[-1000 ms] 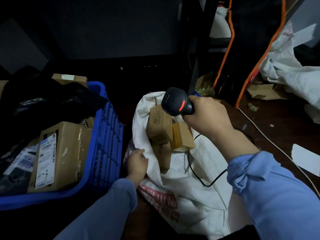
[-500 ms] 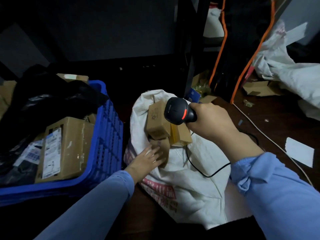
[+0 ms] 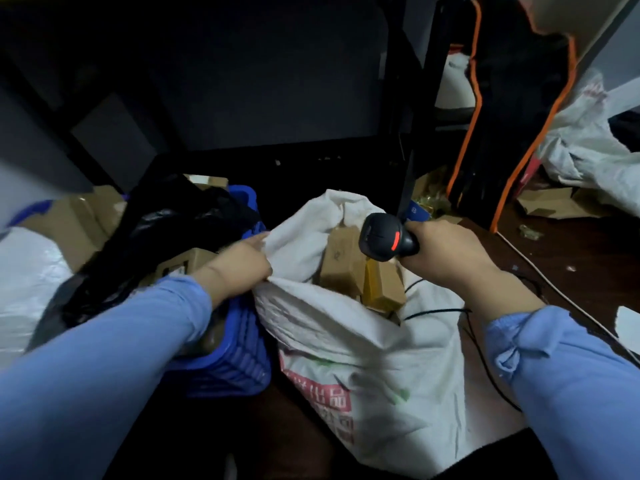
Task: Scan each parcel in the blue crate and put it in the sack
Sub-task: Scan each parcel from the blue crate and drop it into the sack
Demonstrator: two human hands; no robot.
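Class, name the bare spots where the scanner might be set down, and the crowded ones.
Free: the brown surface right of the white cord, below the cardboard scraps. Crowded: the sack mouth, packed with boxes; the blue crate, heaped with black bags.

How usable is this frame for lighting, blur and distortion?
Head view: dim, background nearly black; the sack is brightest; the left hand and left sleeve are motion-smeared; the scanner is fairly sharp, red light glowing; wide-angle stretch enlarges the right sleeve too.
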